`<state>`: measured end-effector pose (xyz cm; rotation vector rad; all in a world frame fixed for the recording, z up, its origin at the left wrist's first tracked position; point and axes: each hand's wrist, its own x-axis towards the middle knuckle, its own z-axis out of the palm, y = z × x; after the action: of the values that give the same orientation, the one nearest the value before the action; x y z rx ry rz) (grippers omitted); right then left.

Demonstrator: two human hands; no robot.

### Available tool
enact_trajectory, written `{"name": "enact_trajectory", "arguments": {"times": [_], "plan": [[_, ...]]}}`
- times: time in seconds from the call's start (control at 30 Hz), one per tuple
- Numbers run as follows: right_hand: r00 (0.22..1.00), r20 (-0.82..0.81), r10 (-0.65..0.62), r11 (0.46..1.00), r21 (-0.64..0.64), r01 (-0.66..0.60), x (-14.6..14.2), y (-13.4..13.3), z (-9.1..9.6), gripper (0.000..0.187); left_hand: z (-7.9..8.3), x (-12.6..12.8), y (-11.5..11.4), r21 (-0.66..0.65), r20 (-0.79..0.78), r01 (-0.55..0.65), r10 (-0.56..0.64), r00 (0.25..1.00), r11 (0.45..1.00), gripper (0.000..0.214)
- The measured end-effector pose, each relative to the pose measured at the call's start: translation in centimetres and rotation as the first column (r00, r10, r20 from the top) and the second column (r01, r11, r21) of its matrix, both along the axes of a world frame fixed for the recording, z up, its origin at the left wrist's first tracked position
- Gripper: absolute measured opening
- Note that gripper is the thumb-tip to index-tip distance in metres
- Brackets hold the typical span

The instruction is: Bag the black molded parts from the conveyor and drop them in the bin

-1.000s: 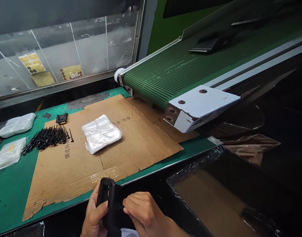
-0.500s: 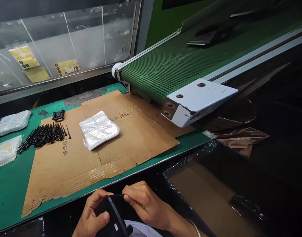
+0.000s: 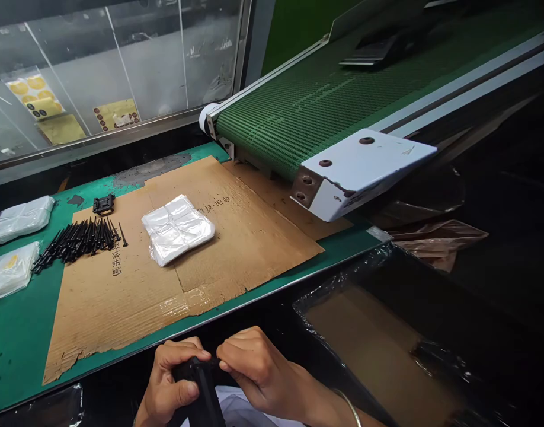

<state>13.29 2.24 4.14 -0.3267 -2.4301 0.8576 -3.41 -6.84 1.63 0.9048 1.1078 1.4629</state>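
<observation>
At the bottom of the view, my left hand (image 3: 174, 376) is wrapped round a black plastic part (image 3: 204, 394), with the thumb against its side. The part is dark and boxy, with a ridge along it; its lower end runs out of view. My right hand (image 3: 258, 367) is closed at the part's upper end, its thumb and forefinger pinched there. Whatever lies between those fingertips is too dark and small to make out. Both hands are in front of the table edge, closer to my body than the cardboard sheet (image 3: 121, 326).
A stack of clear plastic bags (image 3: 178, 228) lies on the cardboard. Left of it are a pile of black pins (image 3: 79, 240), a small black bracket (image 3: 104, 204) and more bags (image 3: 21, 219). A green conveyor (image 3: 272, 124) slopes down from the right, carrying dark parts (image 3: 372, 50). A plastic-lined box (image 3: 370, 344) stands lower right.
The black part has been turned in my hands, so a ridged side shows instead of the flat face with a pale strip. My right fingers have shifted slightly left.
</observation>
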Motion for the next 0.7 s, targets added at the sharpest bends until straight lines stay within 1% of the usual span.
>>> {"name": "enact_trajectory", "arguments": {"times": [0.13,0.23,0.3,0.4,0.43,0.47,0.5,0.57,0.6,0.63,0.67,0.7], "plan": [[0.999,-0.039,0.001,0.999,0.047,0.001,0.1,-0.1,0.3,0.031,-0.6,0.0,0.2,0.010,0.001,-0.085,0.085,0.996,0.996,0.025],[0.999,-0.032,0.019,0.996,0.089,-0.016,0.5,-0.6,0.4,0.032,-1.6,-0.3,0.3,0.087,0.007,-0.062,0.062,0.998,0.994,0.028],[0.998,-0.001,0.067,0.991,0.117,-0.066,0.8,-1.2,0.1,0.034,-2.2,-0.6,0.3,0.134,0.015,-0.051,0.049,0.999,0.990,0.030],[0.985,0.039,0.169,0.977,0.123,-0.172,1.4,-1.8,-0.5,0.042,-2.6,-0.9,0.5,0.134,0.040,-0.034,0.029,0.999,0.990,0.029],[0.981,0.024,0.191,0.976,0.104,-0.193,1.6,-1.9,-0.7,0.046,-2.6,-1.0,0.6,0.139,0.043,-0.015,0.009,0.999,0.990,0.029],[0.982,-0.003,0.189,0.980,0.070,-0.188,1.7,-1.9,-0.7,0.049,-2.5,-1.1,0.7,0.146,0.044,0.005,-0.011,0.999,0.989,0.029],[0.987,-0.034,0.157,0.987,0.023,-0.156,1.8,-1.8,-0.7,0.051,-2.4,-1.1,0.8,0.156,0.038,0.026,-0.032,0.999,0.987,0.030],[0.998,-0.065,0.025,0.993,-0.111,-0.032,1.8,-1.6,-0.2,0.054,-2.0,-1.2,1.1,0.179,0.008,0.055,-0.058,0.998,0.982,0.030],[0.998,-0.053,-0.046,0.981,-0.190,0.035,1.8,-1.5,0.1,0.055,-1.8,-1.3,1.2,0.193,-0.019,0.068,-0.066,0.998,0.979,0.030],[0.996,-0.030,-0.087,0.960,-0.268,0.076,1.6,-1.5,0.5,0.057,-1.5,-1.4,1.4,0.210,-0.056,0.082,-0.072,0.996,0.974,0.030],[0.996,-0.004,-0.094,0.938,-0.334,0.088,1.5,-1.4,0.9,0.060,-1.2,-1.5,1.6,0.223,-0.106,0.104,-0.082,0.991,0.969,0.030],[0.997,0.022,-0.074,0.918,-0.389,0.077,1.3,-1.4,1.3,0.064,-0.8,-1.5,1.8,0.230,-0.165,0.131,-0.094,0.982,0.964,0.029]]}}
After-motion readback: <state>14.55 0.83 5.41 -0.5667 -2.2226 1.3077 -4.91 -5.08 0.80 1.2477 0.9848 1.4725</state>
